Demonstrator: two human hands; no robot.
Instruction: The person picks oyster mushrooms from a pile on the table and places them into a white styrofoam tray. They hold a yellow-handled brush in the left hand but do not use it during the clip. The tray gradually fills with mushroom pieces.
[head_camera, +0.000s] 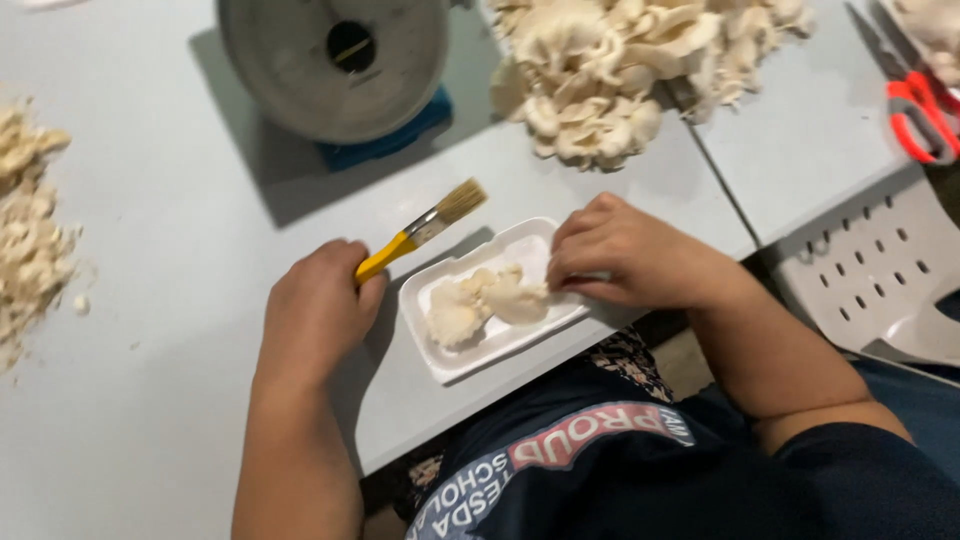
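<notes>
Brush (425, 228) in closed left hand (318, 310).

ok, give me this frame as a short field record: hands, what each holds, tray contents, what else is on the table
left hand: grips the yellow handle of a brush, bristles up and away
right hand: fingers rest on mushrooms in the tray
tray: white foam, at the near table edge
mushroom pile: far side of the table
scale: round dial, blue base
scissors: red handles, far right
crumbs: left edge
</notes>
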